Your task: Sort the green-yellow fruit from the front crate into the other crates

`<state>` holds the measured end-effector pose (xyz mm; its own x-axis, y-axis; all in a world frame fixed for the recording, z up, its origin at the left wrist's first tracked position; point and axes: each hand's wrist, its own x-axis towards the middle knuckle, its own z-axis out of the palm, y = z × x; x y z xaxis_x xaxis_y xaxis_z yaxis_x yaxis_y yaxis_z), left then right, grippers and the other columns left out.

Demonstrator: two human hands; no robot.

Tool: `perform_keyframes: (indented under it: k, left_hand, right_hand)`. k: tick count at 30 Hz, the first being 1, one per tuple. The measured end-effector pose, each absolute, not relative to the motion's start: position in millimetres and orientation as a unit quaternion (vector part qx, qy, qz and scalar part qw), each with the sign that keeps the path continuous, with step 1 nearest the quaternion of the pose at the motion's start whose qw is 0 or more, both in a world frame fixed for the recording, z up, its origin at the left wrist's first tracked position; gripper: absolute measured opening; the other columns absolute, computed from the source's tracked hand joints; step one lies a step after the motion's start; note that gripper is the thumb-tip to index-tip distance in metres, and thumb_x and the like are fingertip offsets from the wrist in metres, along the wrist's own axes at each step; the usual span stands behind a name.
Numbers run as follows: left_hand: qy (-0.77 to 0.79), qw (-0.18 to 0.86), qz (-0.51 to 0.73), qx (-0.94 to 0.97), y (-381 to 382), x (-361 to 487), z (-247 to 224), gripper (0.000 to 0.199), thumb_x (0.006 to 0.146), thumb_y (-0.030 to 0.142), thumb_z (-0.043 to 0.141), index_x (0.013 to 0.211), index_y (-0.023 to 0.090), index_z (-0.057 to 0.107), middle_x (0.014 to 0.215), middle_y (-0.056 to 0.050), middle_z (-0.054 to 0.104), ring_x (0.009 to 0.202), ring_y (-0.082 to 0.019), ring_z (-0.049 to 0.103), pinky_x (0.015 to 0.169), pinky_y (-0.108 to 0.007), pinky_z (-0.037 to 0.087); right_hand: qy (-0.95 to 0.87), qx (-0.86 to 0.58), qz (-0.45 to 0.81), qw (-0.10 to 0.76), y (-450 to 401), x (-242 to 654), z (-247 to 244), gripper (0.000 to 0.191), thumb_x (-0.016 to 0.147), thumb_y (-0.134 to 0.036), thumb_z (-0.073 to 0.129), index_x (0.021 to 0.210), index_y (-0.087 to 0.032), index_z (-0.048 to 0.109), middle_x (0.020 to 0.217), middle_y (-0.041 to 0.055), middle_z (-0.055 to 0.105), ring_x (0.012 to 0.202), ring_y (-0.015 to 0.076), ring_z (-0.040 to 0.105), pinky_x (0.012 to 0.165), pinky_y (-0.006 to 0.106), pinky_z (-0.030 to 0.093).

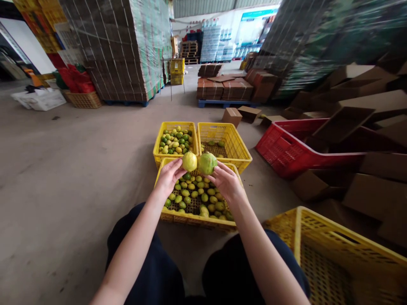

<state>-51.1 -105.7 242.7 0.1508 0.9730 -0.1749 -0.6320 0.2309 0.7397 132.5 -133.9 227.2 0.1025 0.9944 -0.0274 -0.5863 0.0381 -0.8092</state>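
My left hand (170, 176) grips a yellow lemon (190, 162) between thumb and fingers. Beside it, my right hand (229, 181) holds a larger, bumpy green lemon (207, 164). The two fruits are held up side by side, close together. Beneath them stands a yellow crate (190, 218) with a loose layer of green and yellow lemons (213, 199). Behind it on the left, another yellow crate (156, 148) is well filled with mixed lemons (178, 139). To the right of that, a third yellow crate (237, 144) has a few green lemons (220, 144) on its bottom.
A yellow crate (343, 231) stands close by at the lower right. Beyond it are a red crate (286, 146) and a heap of cardboard boxes (378, 178). Flattened cartons (225, 89) lie on a blue pallet (219, 103) ahead. A tall wrapped stack (114, 51) rises at left.
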Motion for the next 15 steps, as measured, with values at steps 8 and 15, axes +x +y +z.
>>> perform_keyframes:
  k: [8, 15]
  left_hand:
    - [0.333, 0.715, 0.549, 0.276, -109.3, -42.7, 239.2, 0.022, 0.067, 0.014, 0.078, 0.087, 0.011, 0.071, 0.092, -0.005, 0.073, 0.085, -0.014, 0.068, 0.084, -0.024, 0.055]
    - [0.344, 0.735, 0.534, 0.24, -106.1, -45.2, 241.5, 0.013, 0.076, 0.015, 0.072, 0.088, 0.012, 0.07, 0.088, -0.005, 0.071, 0.082, -0.015, 0.068, 0.084, -0.03, 0.056]
  right_hand:
    - [-0.299, -0.374, 0.585, 0.655, -133.0, 126.9, 224.3, 0.034, 0.053, -0.025, 0.087, 0.084, -0.022, 0.073, 0.09, -0.0003, 0.074, 0.081, 0.0183, 0.07, 0.076, 0.031, 0.059]
    - [-0.282, -0.371, 0.596, 0.654, -131.9, 131.0, 226.3, 0.034, 0.052, -0.031, 0.088, 0.079, -0.021, 0.07, 0.082, -0.0004, 0.074, 0.073, 0.0191, 0.07, 0.071, 0.035, 0.06]
